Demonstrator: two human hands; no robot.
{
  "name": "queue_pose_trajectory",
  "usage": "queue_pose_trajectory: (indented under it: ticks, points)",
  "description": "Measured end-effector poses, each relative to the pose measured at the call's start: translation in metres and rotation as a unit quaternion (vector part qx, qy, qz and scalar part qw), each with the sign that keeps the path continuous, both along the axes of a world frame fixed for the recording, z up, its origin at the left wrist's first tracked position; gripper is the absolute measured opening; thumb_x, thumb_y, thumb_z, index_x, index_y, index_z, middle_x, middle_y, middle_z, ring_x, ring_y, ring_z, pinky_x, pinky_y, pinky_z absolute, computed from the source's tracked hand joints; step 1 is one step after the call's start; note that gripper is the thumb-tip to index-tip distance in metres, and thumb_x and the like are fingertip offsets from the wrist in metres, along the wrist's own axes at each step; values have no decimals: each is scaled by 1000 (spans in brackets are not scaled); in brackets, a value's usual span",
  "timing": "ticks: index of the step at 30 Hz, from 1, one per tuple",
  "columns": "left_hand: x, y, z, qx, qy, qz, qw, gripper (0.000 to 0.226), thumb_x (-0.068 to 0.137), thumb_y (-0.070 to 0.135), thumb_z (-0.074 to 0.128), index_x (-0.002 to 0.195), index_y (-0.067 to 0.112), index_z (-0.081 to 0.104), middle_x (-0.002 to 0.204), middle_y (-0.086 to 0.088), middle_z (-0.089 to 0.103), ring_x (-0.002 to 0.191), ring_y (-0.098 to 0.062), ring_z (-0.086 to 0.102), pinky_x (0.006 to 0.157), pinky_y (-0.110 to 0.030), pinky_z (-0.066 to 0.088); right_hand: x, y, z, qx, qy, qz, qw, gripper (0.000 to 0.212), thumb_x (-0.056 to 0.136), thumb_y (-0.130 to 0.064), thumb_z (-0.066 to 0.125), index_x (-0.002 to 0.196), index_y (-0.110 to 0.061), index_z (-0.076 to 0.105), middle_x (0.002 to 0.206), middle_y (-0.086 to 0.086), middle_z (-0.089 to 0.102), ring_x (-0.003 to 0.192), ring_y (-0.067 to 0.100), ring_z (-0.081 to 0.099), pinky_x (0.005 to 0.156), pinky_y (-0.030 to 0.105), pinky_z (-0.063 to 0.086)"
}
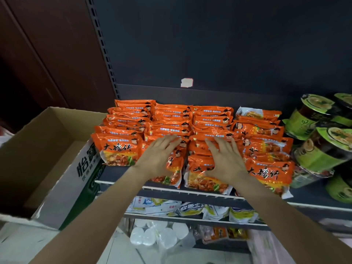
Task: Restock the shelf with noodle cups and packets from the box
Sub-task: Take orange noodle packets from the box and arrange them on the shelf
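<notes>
Several orange noodle packets [171, 119] lie in overlapping rows across the dark shelf [118, 172]. My left hand [158, 157] lies flat with spread fingers on a front packet in the second row. My right hand [226, 159] presses flat on the packets of the third row, fingers straight. Green noodle cups [322, 149] lie stacked on their sides at the shelf's right end. The cardboard box [43, 149] stands open at the left, against the shelf's end; what I see of its inside holds nothing.
A lower shelf holds white and yellow packets [190, 208]. Beneath it stand white paper rolls [158, 235] and small orange packets [221, 233]. A slotted upright [102, 48] and a brown wall panel [47, 50] bound the shelf on the left.
</notes>
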State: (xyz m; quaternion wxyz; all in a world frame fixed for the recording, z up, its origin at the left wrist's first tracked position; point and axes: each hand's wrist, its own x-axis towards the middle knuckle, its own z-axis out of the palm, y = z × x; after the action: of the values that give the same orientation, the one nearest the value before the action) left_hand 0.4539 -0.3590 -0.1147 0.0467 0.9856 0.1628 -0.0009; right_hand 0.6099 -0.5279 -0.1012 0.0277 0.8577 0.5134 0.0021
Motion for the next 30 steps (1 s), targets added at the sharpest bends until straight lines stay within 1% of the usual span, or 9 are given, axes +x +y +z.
queue_pose_trajectory:
  ticks: [3, 5, 7, 10, 13, 18, 23, 27, 30]
  points:
    - [-12, 10, -9, 65, 52, 28, 996, 124, 70, 39, 78, 146, 27, -20, 156, 0, -21, 143, -19, -19, 113, -36, -12, -11, 12, -3, -8, -2, 16, 1000, 113, 71, -60, 68, 150, -24, -3, 156, 8, 6, 145, 23, 4, 115, 45, -12]
    - [-12, 12, -18, 97, 64, 34, 993, 126, 73, 36, 77, 141, 28, -29, 154, -2, -26, 141, -21, -24, 117, -41, -10, -15, 15, -8, -3, -3, 10, 1000, 112, 72, -58, 68, 149, -24, -5, 156, 8, 6, 145, 23, 5, 116, 44, -10]
    - [-8, 12, -22, 116, 62, 36, 991, 125, 74, 37, 75, 140, 28, -30, 154, -4, -27, 142, -24, -23, 118, -44, -7, -18, 17, -9, 4, -9, -1, 1000, 111, 73, -59, 67, 149, -24, -6, 156, 8, 8, 145, 22, 7, 115, 41, -10]
    - [-4, 13, -25, 120, 52, 31, 991, 120, 74, 38, 75, 145, 28, -22, 156, -4, -20, 144, -25, -16, 118, -45, -3, -19, 16, -13, 16, -28, -2, 999, 107, 76, -56, 66, 149, -22, -2, 154, 9, 16, 144, 23, 14, 115, 41, -6]
    - [-1, 14, -25, 128, 38, 21, 991, 114, 75, 38, 75, 148, 27, -12, 159, -2, -4, 146, -25, -3, 117, -45, 2, -20, 17, -19, 30, -60, 8, 998, 102, 76, -54, 67, 149, -16, 7, 149, 9, 29, 138, 24, 28, 115, 41, -4]
    - [4, 8, -27, 152, 19, 7, 988, 108, 79, 35, 71, 148, 27, -10, 157, -2, 11, 144, -27, 12, 116, -43, 11, -17, 18, -23, 37, -76, 10, 996, 98, 76, -50, 69, 148, -13, 14, 143, 8, 37, 132, 24, 36, 117, 40, 9]
    - [3, 2, -27, 131, 12, 15, 991, 105, 80, 33, 71, 149, 28, -8, 157, -3, 9, 143, -28, 11, 116, -43, 12, -17, 16, -19, 39, -24, 10, 999, 100, 78, -47, 68, 149, -17, 4, 148, 7, 26, 136, 23, 27, 116, 36, 18]
    - [7, -5, -18, 89, -37, 18, 995, 90, 83, 41, 65, 149, 29, 6, 155, 0, 17, 142, -23, 16, 115, -39, 15, -16, 10, -7, 56, 24, 0, 998, 99, 78, -48, 68, 149, -21, 5, 151, 3, 22, 138, 22, 24, 116, 35, 17]
    - [14, -18, -5, 30, -113, 26, 993, 70, 85, 25, 60, 146, 27, 26, 149, 2, 32, 137, -21, 27, 111, -36, 22, -11, -3, 1, 112, 77, -21, 990, 90, 79, -46, 68, 148, -22, 16, 149, -2, 26, 136, 18, 27, 113, 34, 25]
